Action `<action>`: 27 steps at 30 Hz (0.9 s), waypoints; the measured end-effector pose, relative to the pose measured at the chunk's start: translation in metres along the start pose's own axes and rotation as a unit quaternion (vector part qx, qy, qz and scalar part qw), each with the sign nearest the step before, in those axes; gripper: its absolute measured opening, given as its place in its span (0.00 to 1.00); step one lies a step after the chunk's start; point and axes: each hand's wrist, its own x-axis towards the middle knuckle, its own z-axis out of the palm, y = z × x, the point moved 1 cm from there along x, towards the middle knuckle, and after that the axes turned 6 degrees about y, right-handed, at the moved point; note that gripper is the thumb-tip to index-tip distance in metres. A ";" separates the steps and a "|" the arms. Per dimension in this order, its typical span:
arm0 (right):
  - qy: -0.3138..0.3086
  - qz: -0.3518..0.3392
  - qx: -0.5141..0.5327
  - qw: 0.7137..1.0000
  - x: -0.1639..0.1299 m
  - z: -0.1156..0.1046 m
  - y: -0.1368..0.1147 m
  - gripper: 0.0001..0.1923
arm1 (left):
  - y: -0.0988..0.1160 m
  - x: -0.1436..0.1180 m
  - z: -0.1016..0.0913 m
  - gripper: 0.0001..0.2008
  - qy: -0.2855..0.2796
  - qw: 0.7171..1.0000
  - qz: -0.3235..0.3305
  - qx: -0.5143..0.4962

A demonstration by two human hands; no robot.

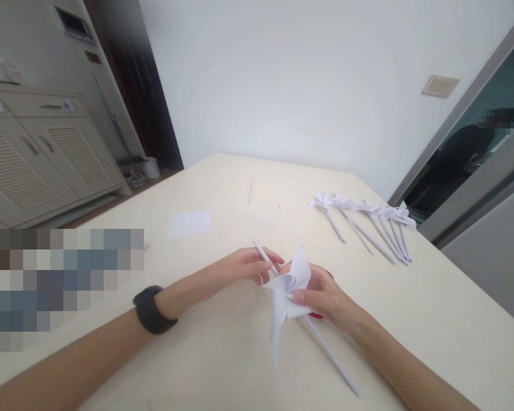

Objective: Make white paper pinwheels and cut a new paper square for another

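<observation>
two bare hands work at the table's near middle. the right hand [325, 297] pinches one folded white paper pinwheel [289, 288] between thumb and fingers, its long paper stick [332, 357] running toward 5 o'clock. the left hand [244, 265], a dark band [152, 310] on its wrist, grips one thin white rod [263, 255] with curled fingertips, just at 10 o'clock of the pinwheel. at 2 o'clock, well apart, lies a row of finished pinwheels [368, 220], about seven. one flat paper sheet [189, 222] rests at 10 o'clock on the cream table [432, 319].
</observation>
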 end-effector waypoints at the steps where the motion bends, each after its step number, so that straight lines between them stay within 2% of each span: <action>1: -0.001 0.002 -0.002 1.000 0.000 0.001 0.000 0.12 | 0.001 -0.001 0.000 0.14 0.007 1.000 0.000 -0.018; 5: 0.007 0.014 -0.003 1.000 -0.001 0.000 0.000 0.12 | 0.003 -0.001 0.000 0.14 0.010 0.996 0.009 -0.084; 9: 0.030 0.002 0.019 0.999 0.000 -0.005 -0.001 0.11 | 0.003 -0.001 0.000 0.13 0.020 0.994 0.007 -0.103; 17: 0.095 -0.047 0.086 0.991 0.003 -0.016 -0.007 0.06 | 0.007 -0.006 0.010 0.12 -0.053 0.997 -0.028 -0.056; 27: 0.044 -0.011 0.050 0.998 0.005 -0.008 -0.004 0.06 | 0.004 -0.008 0.019 0.09 -0.100 0.994 -0.029 -0.040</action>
